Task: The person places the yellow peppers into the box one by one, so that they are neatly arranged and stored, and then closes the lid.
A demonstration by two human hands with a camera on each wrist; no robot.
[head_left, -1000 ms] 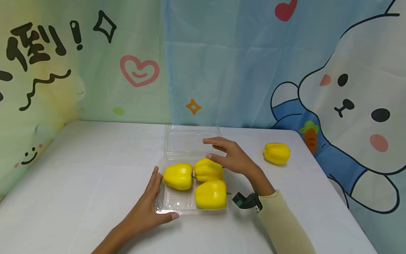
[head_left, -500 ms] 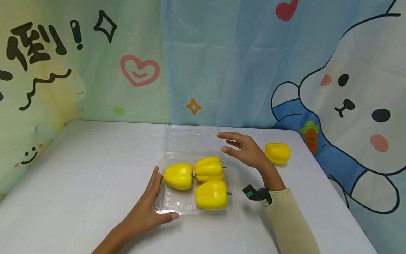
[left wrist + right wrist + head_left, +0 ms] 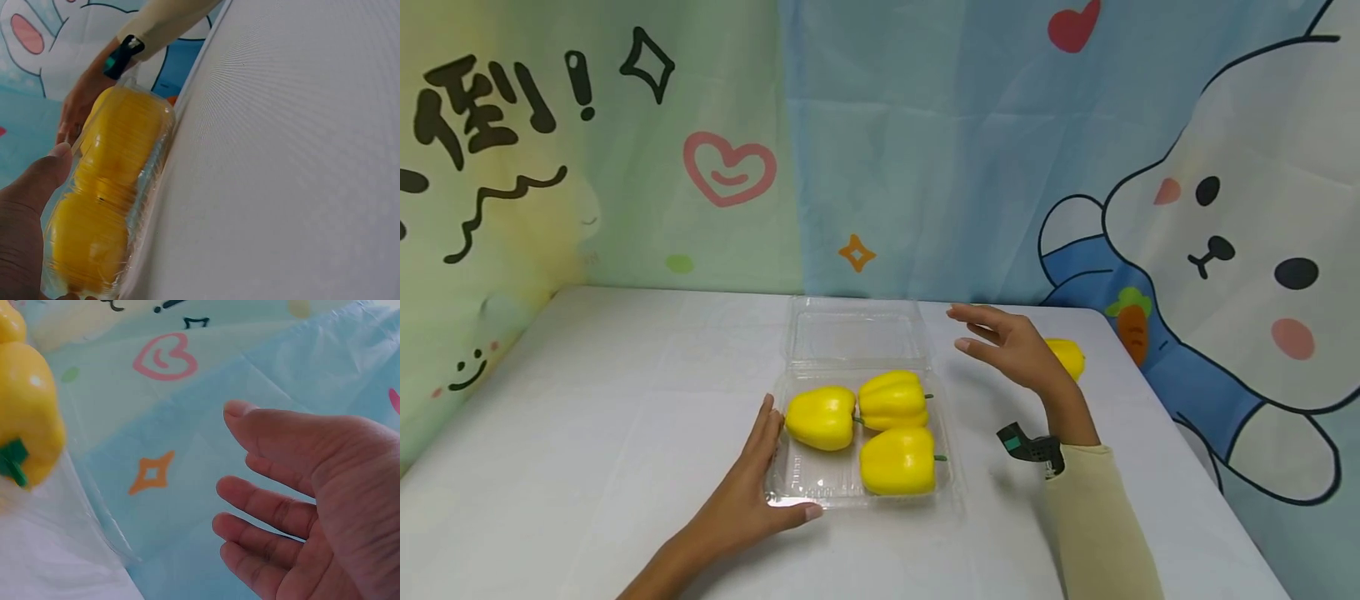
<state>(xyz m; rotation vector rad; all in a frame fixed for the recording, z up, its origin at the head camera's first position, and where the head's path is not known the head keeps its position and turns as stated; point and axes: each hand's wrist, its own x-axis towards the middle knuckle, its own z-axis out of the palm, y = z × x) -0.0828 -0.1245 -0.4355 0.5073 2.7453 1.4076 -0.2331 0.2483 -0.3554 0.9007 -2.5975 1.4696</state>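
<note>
A clear plastic clamshell box [image 3: 820, 483] lies with its lid [image 3: 859, 333] folded back on the white table. Three yellow bell peppers sit in its base: one at the left [image 3: 822, 418], one at the back right [image 3: 893, 400], one at the front right [image 3: 898, 462]. My left hand [image 3: 741, 492] rests against the box's left side, fingers along the edge and thumb at the front corner. Holding nothing, my right hand [image 3: 1018, 350] hovers right of the box with fingers spread loosely. Behind it, a fourth yellow bell pepper [image 3: 1067, 357] on the table is partly hidden.
The white table [image 3: 625, 400] runs back to a printed cloth backdrop [image 3: 925, 167] with a cartoon rabbit at the right. A dark wrist device [image 3: 1033, 448] is strapped at my right wrist, below a beige sleeve [image 3: 1097, 517].
My right hand has moved right, from above the back right bell pepper towards the loose one, now partly covering it. My left hand and the box have stayed in place.
</note>
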